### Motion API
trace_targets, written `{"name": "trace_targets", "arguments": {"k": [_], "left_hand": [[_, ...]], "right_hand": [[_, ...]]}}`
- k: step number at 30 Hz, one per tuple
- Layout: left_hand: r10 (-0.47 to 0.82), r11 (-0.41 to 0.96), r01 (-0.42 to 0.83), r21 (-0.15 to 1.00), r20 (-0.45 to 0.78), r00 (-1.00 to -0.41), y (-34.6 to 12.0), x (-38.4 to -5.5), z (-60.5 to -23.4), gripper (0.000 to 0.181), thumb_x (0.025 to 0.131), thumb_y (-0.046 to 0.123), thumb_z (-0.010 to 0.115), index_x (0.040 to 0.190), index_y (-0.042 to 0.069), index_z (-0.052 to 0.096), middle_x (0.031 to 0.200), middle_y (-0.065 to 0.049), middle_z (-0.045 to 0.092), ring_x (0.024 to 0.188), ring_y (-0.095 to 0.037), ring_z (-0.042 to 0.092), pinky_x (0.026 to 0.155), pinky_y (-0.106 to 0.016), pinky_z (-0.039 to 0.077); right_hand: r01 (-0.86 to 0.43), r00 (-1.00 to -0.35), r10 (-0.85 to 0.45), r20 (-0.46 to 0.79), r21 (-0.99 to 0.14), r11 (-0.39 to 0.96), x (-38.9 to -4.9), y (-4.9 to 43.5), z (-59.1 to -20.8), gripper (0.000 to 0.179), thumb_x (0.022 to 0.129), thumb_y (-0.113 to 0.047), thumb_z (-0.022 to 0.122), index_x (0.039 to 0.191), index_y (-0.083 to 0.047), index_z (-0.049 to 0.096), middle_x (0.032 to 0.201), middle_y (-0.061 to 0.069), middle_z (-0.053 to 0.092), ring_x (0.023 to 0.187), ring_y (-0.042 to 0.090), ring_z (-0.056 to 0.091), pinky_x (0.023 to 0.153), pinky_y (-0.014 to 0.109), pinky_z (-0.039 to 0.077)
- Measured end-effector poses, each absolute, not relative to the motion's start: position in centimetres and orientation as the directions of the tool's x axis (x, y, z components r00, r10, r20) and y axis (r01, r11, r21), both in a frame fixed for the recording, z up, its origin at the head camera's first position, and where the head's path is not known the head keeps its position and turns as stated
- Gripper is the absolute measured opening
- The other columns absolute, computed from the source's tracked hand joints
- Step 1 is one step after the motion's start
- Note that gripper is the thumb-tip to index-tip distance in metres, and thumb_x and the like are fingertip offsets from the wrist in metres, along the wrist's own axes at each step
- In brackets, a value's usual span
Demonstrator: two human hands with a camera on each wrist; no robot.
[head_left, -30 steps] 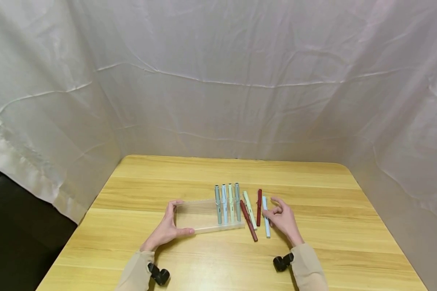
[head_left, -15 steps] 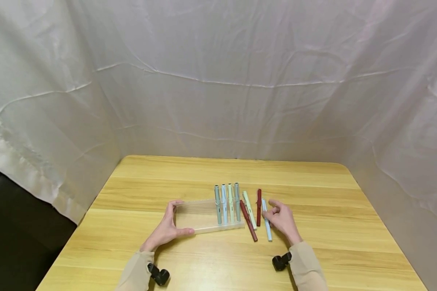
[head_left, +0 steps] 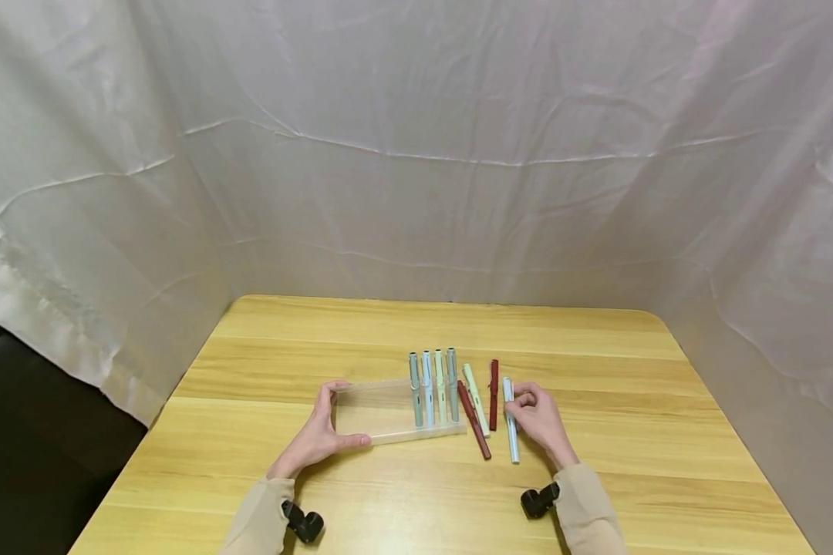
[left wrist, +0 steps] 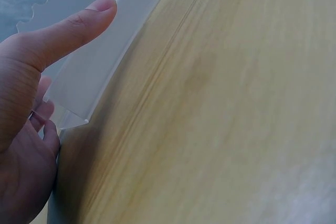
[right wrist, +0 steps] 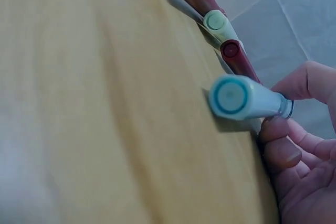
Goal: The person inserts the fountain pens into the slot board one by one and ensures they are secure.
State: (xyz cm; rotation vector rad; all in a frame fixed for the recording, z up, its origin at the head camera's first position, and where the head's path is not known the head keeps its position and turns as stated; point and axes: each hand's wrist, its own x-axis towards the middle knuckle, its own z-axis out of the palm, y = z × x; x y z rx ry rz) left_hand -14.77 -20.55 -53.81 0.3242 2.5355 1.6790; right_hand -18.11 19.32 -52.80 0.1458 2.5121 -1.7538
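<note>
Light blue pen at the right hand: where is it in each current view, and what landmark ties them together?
Head: lower half, right of centre; the light blue pen is pinched by the right hand.
Left wrist: not in it.
Right wrist: right of centre, about mid-height, its round end facing out.
Shared landmark: the wooden table.

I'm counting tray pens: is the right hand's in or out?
Out: the right hand holds the pen apart from the tray.

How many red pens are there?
2. One red pen lies between the loose green pen and the blue pen in the right hand; the other red pen slants beside the clear tray.
</note>
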Motion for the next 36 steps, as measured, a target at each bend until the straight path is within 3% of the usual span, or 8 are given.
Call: {"name": "trace_targets", "arguments": {"k": [8,18,26,36], "left_hand": [[0.222,0.376,0.133,0.917,0.051,-0.974,-20.6,-14.8,-53.7,0.099,0.070,0.021,0.093,0.143,0.008,0.028,0.154,-0.022,0.027,0.153,-0.046,0.015,0.127,-0.063,0.008],[0.223,0.382,0.146,0.913,0.062,-0.973,-20.6,-14.9,-53.7,0.100,0.070,0.022,0.093,0.144,0.007,0.027,0.153,-0.023,0.026,0.152,-0.045,0.016,0.127,-0.063,0.008],[0.219,0.385,0.130,0.914,0.047,-0.975,-20.6,-14.8,-53.5,0.100,0.070,0.022,0.093,0.144,0.008,0.027,0.154,-0.022,0.025,0.153,-0.045,0.014,0.128,-0.062,0.007],[0.220,0.371,0.126,0.920,0.045,-0.975,-20.6,-14.7,-53.8,0.099,0.070,0.021,0.093,0.144,0.007,0.028,0.154,-0.022,0.026,0.154,-0.044,0.013,0.128,-0.061,0.006]], "right_hand": [[0.151,-0.987,-0.021,-0.160,-0.959,0.241,-18.0,19.9,-52.9,0.042,0.094,-0.010,0.067,0.129,0.000,0.046,0.098,0.015,0.075,0.068,0.009,0.061,0.058,0.020,0.049],[0.122,-0.986,-0.109,-0.128,-0.991,0.060,-17.7,20.9,-53.1,0.041,0.100,-0.016,0.063,0.131,-0.005,0.040,0.087,-0.006,0.073,0.057,0.003,0.051,0.048,0.015,0.037],[0.096,-0.984,-0.153,-0.093,-0.995,-0.015,-17.6,21.3,-53.3,0.044,0.098,-0.014,0.064,0.134,-0.005,0.040,0.091,-0.006,0.075,0.059,0.003,0.055,0.049,0.014,0.042],[0.058,-0.978,-0.206,-0.046,-0.997,-0.052,-17.6,21.8,-53.6,0.062,0.099,-0.010,0.062,0.150,0.006,0.030,0.099,-0.005,0.075,0.077,0.007,0.064,0.064,0.021,0.056]]}}
